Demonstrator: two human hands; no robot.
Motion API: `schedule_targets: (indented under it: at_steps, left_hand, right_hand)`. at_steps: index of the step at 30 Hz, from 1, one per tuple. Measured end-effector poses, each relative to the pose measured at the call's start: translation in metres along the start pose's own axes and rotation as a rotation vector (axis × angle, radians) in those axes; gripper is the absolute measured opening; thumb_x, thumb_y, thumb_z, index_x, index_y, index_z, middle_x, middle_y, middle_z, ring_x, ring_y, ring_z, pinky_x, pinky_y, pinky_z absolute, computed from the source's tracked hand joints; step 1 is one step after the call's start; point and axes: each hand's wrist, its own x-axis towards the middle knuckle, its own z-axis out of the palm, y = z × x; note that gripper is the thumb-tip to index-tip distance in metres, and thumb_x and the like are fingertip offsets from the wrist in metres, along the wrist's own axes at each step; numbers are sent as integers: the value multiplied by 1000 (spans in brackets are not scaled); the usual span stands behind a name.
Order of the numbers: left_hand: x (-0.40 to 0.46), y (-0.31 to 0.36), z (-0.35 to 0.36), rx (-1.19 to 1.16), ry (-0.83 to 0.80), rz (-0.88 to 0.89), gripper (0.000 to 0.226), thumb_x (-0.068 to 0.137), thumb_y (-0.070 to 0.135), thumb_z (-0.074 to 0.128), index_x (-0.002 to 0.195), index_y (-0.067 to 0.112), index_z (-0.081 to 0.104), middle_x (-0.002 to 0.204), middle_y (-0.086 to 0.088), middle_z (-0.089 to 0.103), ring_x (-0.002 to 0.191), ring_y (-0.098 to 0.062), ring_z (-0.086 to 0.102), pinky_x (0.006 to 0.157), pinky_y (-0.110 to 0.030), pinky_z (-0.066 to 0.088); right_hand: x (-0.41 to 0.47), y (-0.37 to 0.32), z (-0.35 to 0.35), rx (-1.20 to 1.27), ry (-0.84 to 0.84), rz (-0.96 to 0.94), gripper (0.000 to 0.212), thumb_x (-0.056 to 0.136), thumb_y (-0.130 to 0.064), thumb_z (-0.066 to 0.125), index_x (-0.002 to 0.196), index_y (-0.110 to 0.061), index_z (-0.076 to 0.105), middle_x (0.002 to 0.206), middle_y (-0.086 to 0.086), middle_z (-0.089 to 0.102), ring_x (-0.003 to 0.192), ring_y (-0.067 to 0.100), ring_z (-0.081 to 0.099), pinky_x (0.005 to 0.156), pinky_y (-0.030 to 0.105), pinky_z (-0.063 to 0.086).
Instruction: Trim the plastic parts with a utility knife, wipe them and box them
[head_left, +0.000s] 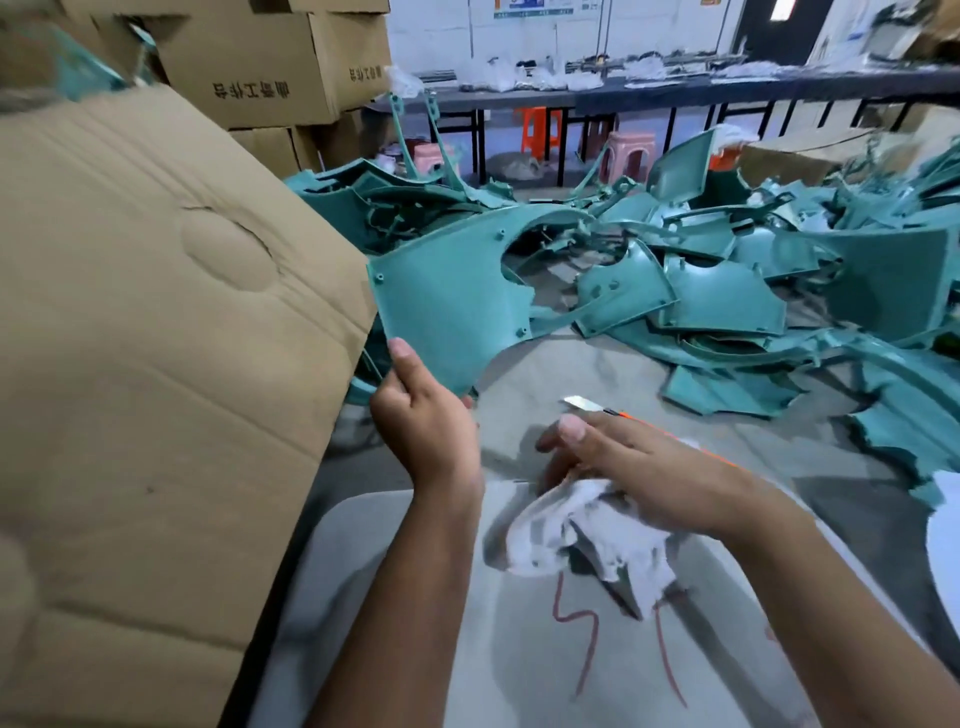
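- A teal plastic part (447, 306), flat, matte and smooth, has a straight left edge, small raised pegs at its corners and a big curved cutout on the right side.
- The left hand (423, 421) holds the part up by its lower corner, thumb flat on the near face and the other fingers behind it; the grip is pinched tight on the plastic.
- The part is raised over the grey desk (649, 374), its left edge just beside a large brown cardboard box (156, 338) with a creased, dented flap.
- The right hand (644, 467) lies low over the desk, fingers curled around a crumpled white rag (597, 530) that is soft, wrinkled and smudged grey.
- The same hand also grips a utility knife (597, 408); its silver blade sticks out past the fingertips and a thin orange handle runs along the hand.
- A tangled heap of teal parts (727, 280), curved and rough-edged, covers the far side of the desk.
- Red scrawled marks (582, 639) show on the pale surface near the forearms.
- More printed cardboard boxes (270, 67) are stacked behind.
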Motion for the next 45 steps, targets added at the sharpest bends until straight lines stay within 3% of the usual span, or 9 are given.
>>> schedule_targets:
  at_steps: [5, 15, 17, 22, 29, 32, 36, 40, 45]
  left_hand:
    - [-5, 30, 7, 85, 21, 22, 57, 108, 42, 39, 55, 21, 44, 51, 5, 44, 57, -20, 37, 56, -41, 36]
    - [-14, 173, 6, 750, -233, 460, 33, 106, 27, 41, 75, 17, 47, 85, -8, 61, 83, -30, 53, 71, -33, 35]
    - [1, 209, -1, 738, -171, 535, 4, 99, 17, 49, 101, 13, 50, 89, -3, 55, 80, -24, 48, 69, -32, 35]
    - [41, 286, -58, 704, -174, 509, 73, 83, 4, 41, 152, 26, 32, 117, -5, 59, 88, -29, 74, 75, -46, 62]
    - [99, 340, -177, 1252, 13, 435, 33, 76, 10, 53, 101, 12, 73, 86, -14, 74, 86, -36, 71, 75, -40, 59]
    - [114, 349, -207, 1680, 130, 358, 8, 80, 11, 62, 76, 8, 56, 86, -14, 64, 84, -36, 61, 63, -33, 43]
    - [128, 347, -231, 1912, 99, 201, 25, 85, 28, 61, 106, 14, 60, 104, -10, 58, 103, -36, 61, 84, -41, 49]
    - [126, 351, -229, 1972, 144, 240, 40, 86, 30, 62, 122, 13, 62, 118, -14, 62, 108, -36, 60, 82, -42, 48]
    - [91, 358, -156, 1732, 132, 585, 25, 88, 32, 64, 87, 10, 52, 88, -10, 51, 89, -30, 49, 72, -36, 39]
  right_hand:
    - [9, -21, -34, 363, 537, -123, 56, 93, -77, 46, 98, -32, 79, 96, -4, 79, 75, 9, 69, 69, 31, 52]
    - [34, -139, -48, 1115, 515, -317, 30, 107, -29, 57, 79, -20, 53, 55, -4, 55, 41, 9, 37, 36, 18, 23]
    - [40, -172, -42, 1120, 503, -347, 32, 106, -36, 57, 79, -20, 53, 55, -5, 55, 42, 10, 38, 38, 20, 24]
    - [59, -267, -11, 1067, 390, -427, 32, 106, -24, 59, 75, -19, 55, 53, -5, 52, 40, 8, 37, 38, 19, 26]
    - [93, -373, 59, 607, 218, -548, 32, 104, -28, 61, 83, -4, 64, 57, 3, 62, 41, 15, 50, 41, 23, 40]
    - [111, -404, 88, 93, 218, -511, 43, 96, -45, 66, 89, -4, 72, 83, 12, 72, 78, 30, 70, 74, 41, 61]
    - [114, -412, 116, -451, 290, -463, 59, 77, -71, 77, 75, -18, 49, 88, 2, 60, 88, 28, 60, 76, 39, 51]
    - [115, -399, 119, -280, 361, -493, 47, 71, -57, 89, 88, -16, 73, 92, 1, 73, 91, 22, 69, 81, 41, 59]
    - [97, -348, 90, 422, 465, -568, 27, 90, -31, 79, 69, -17, 71, 74, 0, 72, 71, 11, 66, 72, 38, 58]
